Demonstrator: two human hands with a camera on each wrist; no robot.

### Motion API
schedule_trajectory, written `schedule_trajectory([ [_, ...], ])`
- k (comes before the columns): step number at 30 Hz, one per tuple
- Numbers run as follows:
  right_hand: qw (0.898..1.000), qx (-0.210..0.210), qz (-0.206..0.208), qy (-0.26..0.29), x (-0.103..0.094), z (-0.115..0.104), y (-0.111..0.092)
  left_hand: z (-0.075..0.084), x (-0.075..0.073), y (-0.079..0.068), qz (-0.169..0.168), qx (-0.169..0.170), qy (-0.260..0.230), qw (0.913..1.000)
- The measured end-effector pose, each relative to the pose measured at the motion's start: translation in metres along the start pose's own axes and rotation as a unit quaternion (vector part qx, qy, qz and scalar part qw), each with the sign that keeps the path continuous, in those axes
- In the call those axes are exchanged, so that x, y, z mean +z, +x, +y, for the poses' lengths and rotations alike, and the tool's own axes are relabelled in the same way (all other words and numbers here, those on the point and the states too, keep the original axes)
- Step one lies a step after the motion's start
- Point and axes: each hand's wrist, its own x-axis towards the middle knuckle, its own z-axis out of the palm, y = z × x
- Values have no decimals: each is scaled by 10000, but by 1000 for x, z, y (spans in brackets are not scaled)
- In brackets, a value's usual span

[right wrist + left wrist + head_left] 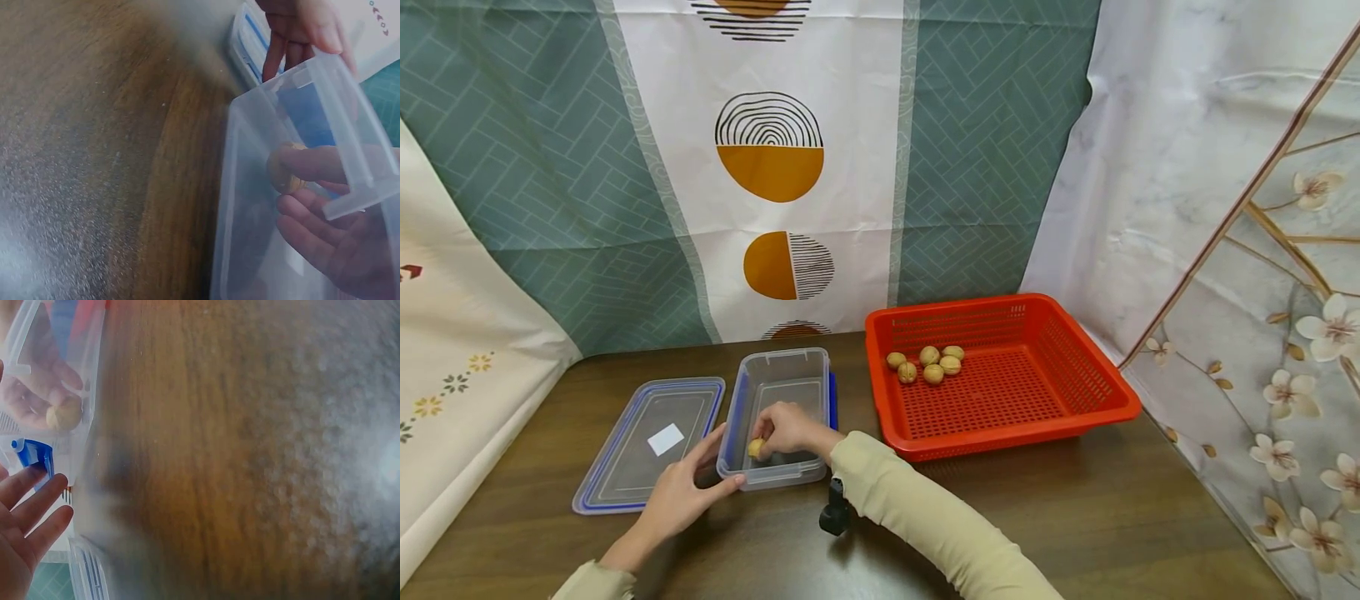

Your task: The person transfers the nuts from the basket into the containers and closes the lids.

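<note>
A clear plastic food box (782, 478) stands on the table with its long side running away from me. Inside it, my right hand (788, 429) pinches a walnut (756, 448) between thumb and fingers, low near the front left corner. Through the clear wall, the right wrist view also shows this walnut (284, 172) at the fingertips. My left hand (681, 492) touches the box's front left corner from outside, fingers fairly straight along the left side, thumb at the front. Near those fingers a blue latch (36, 453) shows in the left wrist view.
A flat clear lid (625, 454) with a blue seal and white label lies left of the box. To the right, a red perforated basket (1000, 429) holds several walnuts (929, 356) at its back left. Patterned cloth (857, 167) hangs behind the table.
</note>
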Motion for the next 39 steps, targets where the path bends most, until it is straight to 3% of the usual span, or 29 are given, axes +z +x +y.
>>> schedule_trajectory([
  [8, 9992, 297, -18, 273, 5, 0, 3, 0, -1, 0, -57, -18, -112, 9999],
  [19, 9967, 227, -241, 739, 7, -3, 4, 1, -2, 0, -69, -16, -36, 10000],
  [25, 9976, 178, -166, 644, 4, -2, 4, 2, -1, -1, -53, -21, -2, 10000],
  [31, 9968, 101, -192, 774, -23, -17, -1, 2, -2, -3, -125, -90, -37, 9999],
  [35, 9939, 135, -248, 1065, -52, -28, -6, 2, -2, -2, -124, -110, -35, 9999],
  [39, 9953, 86, -242, 929, -85, -35, -15, 2, -1, -1, -115, -84, -20, 9999],
])
